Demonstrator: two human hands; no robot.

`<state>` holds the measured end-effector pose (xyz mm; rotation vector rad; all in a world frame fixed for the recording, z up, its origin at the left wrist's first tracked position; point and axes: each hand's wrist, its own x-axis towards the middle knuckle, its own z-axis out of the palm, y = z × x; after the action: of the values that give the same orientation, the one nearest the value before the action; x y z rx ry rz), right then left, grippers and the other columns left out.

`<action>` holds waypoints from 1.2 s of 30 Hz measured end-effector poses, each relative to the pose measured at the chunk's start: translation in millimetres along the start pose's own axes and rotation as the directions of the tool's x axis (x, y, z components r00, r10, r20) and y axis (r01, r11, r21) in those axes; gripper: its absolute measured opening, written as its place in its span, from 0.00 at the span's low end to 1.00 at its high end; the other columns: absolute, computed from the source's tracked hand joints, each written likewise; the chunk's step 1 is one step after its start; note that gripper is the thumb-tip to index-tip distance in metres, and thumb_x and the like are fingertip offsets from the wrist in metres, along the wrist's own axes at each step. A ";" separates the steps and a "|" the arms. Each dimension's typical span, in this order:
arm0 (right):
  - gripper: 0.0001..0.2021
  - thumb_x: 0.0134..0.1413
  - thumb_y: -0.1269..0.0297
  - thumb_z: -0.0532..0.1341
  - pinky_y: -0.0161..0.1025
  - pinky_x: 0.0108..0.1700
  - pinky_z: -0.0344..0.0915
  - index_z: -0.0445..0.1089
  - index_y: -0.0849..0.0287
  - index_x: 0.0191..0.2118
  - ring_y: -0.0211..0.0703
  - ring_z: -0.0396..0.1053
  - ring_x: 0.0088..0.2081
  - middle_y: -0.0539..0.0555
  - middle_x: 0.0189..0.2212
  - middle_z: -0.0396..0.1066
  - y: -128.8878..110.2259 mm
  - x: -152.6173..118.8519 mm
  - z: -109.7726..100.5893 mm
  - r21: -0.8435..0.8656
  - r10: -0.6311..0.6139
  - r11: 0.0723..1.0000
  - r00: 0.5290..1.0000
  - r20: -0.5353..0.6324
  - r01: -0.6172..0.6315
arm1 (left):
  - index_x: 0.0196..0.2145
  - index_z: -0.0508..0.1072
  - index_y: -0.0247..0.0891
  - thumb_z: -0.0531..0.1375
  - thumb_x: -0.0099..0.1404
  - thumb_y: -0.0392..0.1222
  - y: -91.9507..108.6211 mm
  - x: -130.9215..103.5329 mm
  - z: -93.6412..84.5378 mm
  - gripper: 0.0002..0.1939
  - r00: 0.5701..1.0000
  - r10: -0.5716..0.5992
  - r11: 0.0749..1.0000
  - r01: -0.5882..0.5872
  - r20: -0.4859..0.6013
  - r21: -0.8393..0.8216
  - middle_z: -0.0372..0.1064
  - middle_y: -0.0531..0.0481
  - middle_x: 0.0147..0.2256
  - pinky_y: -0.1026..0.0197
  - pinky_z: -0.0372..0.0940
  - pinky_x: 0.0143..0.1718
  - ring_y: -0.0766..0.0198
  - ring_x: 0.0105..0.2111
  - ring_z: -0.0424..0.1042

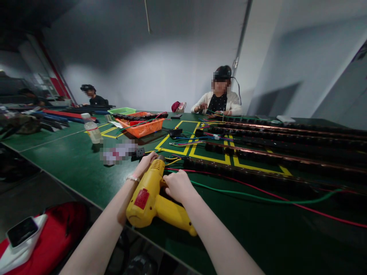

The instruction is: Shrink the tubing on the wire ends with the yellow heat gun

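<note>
A yellow heat gun (143, 206) with a red label lies between my forearms at the near table edge, its nozzle pointing away. My left hand (149, 161) is beyond the nozzle, partly hidden by it, with its fingers bent near yellow wires (173, 160) and a black connector (138, 153). On the other side, my right hand (179, 185) is closed beside the gun's body. A green wire (229, 191) and a red wire (246, 183) run past its knuckles. What the fingers of either hand pinch is hidden. Neither hand is wrapped round the heat gun's handle.
Long black strips (258, 154) with wire ends fill the right of the green table (71, 168). An orange basket (143, 129), a bottle (92, 130) and yellow tape outlines lie farther off. A co-worker (219, 99) sits opposite. A phone (22, 231) rests on red cloth lower left.
</note>
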<state>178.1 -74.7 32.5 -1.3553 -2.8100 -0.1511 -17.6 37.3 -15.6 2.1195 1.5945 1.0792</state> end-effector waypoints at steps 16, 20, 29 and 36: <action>0.15 0.59 0.55 0.57 0.48 0.46 0.66 0.67 0.61 0.45 0.41 0.69 0.42 0.53 0.41 0.69 20.0 -31.7 -8.2 0.004 0.066 0.998 0.997 0.030 -0.066 | 0.42 0.70 0.38 0.51 0.65 0.45 -1.3 -5.8 1.9 0.14 0.987 0.161 0.985 -0.160 -0.004 0.059 0.71 0.46 0.39 0.60 0.65 0.39 0.62 0.35 0.70; 0.15 0.59 0.56 0.57 0.48 0.47 0.65 0.67 0.61 0.45 0.41 0.69 0.42 0.53 0.41 0.69 23.9 -39.2 -10.5 0.009 0.081 0.997 0.996 0.032 -0.082 | 0.43 0.73 0.38 0.51 0.65 0.46 0.1 -5.2 0.4 0.16 0.981 0.191 0.981 -0.192 0.033 0.024 0.71 0.46 0.39 0.61 0.65 0.38 0.62 0.34 0.69; 0.14 0.59 0.56 0.57 0.48 0.47 0.65 0.67 0.61 0.44 0.41 0.69 0.42 0.53 0.41 0.69 26.5 -44.3 -9.9 0.008 0.089 0.996 0.995 0.042 -0.090 | 0.42 0.76 0.39 0.52 0.65 0.47 -1.1 -3.1 -0.8 0.16 0.980 0.201 0.977 -0.201 0.015 0.074 0.71 0.49 0.34 0.64 0.62 0.33 0.65 0.28 0.66; 0.14 0.59 0.55 0.57 0.48 0.47 0.65 0.67 0.61 0.44 0.41 0.69 0.41 0.53 0.40 0.70 23.8 -40.5 -12.0 -0.014 0.083 0.997 0.996 0.046 -0.082 | 0.42 0.74 0.39 0.50 0.66 0.46 2.4 -5.5 -2.2 0.16 0.975 0.218 0.964 -0.222 0.043 0.146 0.72 0.49 0.33 0.63 0.62 0.33 0.64 0.29 0.67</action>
<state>221.7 -92.7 43.9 -1.4938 -2.7888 -0.1368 -18.0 31.0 -14.8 2.4477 1.4985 1.0187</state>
